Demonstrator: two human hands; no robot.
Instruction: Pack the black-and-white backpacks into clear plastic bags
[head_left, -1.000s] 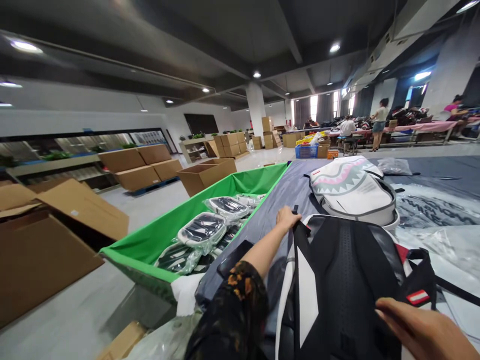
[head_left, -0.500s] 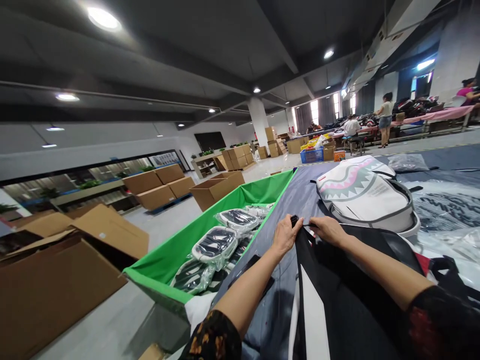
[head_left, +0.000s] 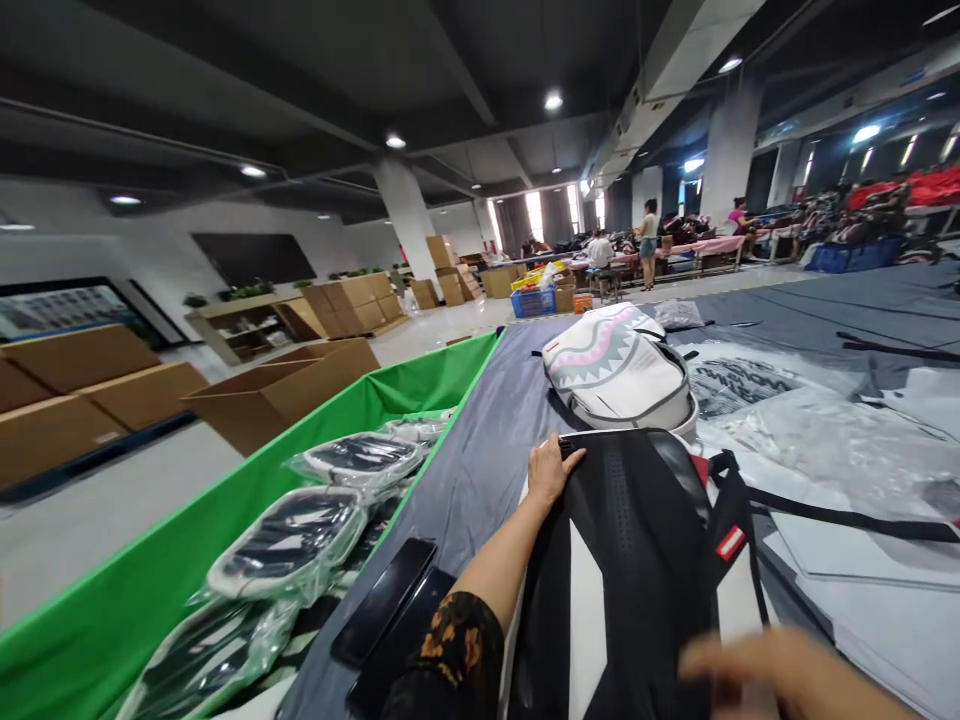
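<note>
A black backpack with white panels (head_left: 637, 560) lies with its strapped side up on the table in front of me. My left hand (head_left: 549, 472) is closed around its far left corner, where a small black buckle (head_left: 568, 448) shows by the fingers. Over the lower right part of the backpack, my right hand (head_left: 765, 665) is smeared by motion, so its fingers and any contact cannot be made out. A shoulder strap with a red label (head_left: 729, 543) lies along the right side. Just beyond stands a white backpack with a zigzag shark-mouth print (head_left: 607, 365).
A green-lined bin (head_left: 420, 388) along the table's left edge holds several plastic-wrapped backpacks (head_left: 289, 540). Two black phone-like slabs (head_left: 386, 600) lie left of my forearm. Clear plastic bags (head_left: 817, 425) and white sheets (head_left: 862, 590) cover the right side. Cardboard boxes (head_left: 281, 390) stand beyond.
My right hand has let go of the thin strap end and moved back toward me, low over the backpack. The left hand stays at the corner. The view has turned right.
</note>
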